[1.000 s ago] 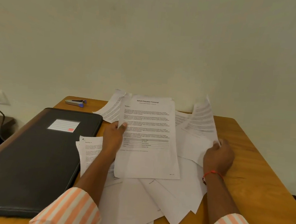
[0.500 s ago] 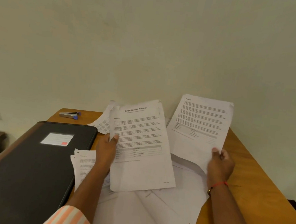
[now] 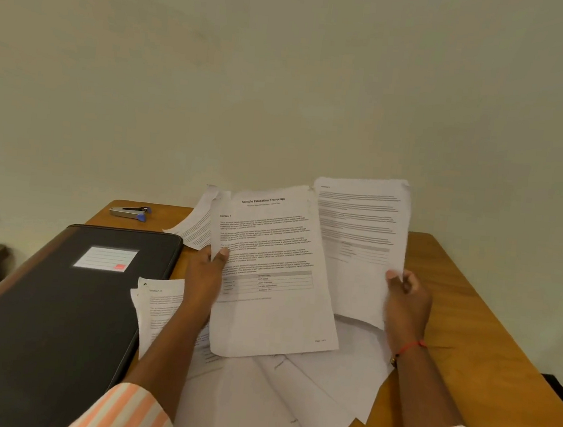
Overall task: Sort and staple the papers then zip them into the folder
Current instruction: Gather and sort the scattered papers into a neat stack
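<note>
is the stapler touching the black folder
Apart. The head view shows the stapler lying near the table's far edge, with a strip of bare wooden table between it and the black folder's top edge.

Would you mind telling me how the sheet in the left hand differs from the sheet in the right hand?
The left-hand sheet carries a bold title, "Sample Education Transcript"; the right-hand sheet opens with only a small heading. The left-hand sheet overlaps in front of the right-hand sheet's edge. The left hand pinches its sheet on the left side, the right hand near the lower right corner. Both are white printed pages with a small table, held up above the scattered papers.
</note>
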